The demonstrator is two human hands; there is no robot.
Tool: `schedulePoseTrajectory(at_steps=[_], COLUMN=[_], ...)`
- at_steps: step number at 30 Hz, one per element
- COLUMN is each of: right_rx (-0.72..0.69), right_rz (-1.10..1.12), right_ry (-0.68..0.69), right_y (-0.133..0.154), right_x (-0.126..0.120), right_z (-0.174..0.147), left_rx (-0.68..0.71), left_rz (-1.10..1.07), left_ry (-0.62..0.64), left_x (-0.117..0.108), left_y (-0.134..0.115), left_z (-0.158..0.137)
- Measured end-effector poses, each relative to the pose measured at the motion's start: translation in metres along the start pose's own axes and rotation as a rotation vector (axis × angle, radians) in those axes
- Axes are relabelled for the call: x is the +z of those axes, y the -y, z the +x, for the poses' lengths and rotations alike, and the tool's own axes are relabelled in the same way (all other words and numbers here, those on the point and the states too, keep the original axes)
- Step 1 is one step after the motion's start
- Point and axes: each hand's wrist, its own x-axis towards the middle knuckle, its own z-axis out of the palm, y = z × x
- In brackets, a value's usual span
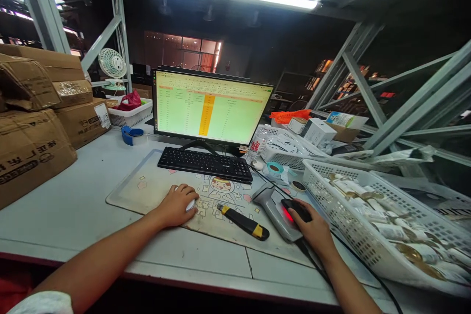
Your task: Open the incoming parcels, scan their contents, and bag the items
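In the head view, I'm seeing the left hand [177, 206] curling over a small white mouse [190, 204] on the pale cartoon mat [147, 187], perhaps for easy sliding. The right hand [314, 229] is gripping a rounded black mouse [300, 209], glowing red, by the grey plastic scanner [273, 210], probably lying close for reaching.

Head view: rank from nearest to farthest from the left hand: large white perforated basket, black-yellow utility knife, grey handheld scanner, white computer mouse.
1. White computer mouse: under the left hand.
2. Black-yellow utility knife: right of that hand.
3. Grey handheld scanner: farther right.
4. Large white perforated basket: far right.
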Motion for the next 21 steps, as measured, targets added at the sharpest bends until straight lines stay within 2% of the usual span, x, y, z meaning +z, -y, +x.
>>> schedulePoseTrajectory(at_steps=[5,11,16,21], right_rx=[-0.113,-0.111,-0.168,-0.187], right_rz=[-0.039,-0.103,-0.05,-0.012], right_ry=[0.051,0.032,-0.007,0.093], right_y=[-0.007,-0.01,-0.001,0.013], right_x=[0.003,0.005,0.006,0.01], right_z=[0.001,0.001,0.001,-0.007], left_rx=[-0.003,0.001,-0.004,-0.003], left_rz=[-0.009,-0.003,0.003,0.007], left_ry=[0.006,0.024,0.026,0.032], left_x=[-0.001,-0.001,0.0,0.0], left_y=[0.0,0.001,0.002,0.002], left_z=[-0.001,0.0,0.0,-0.001])
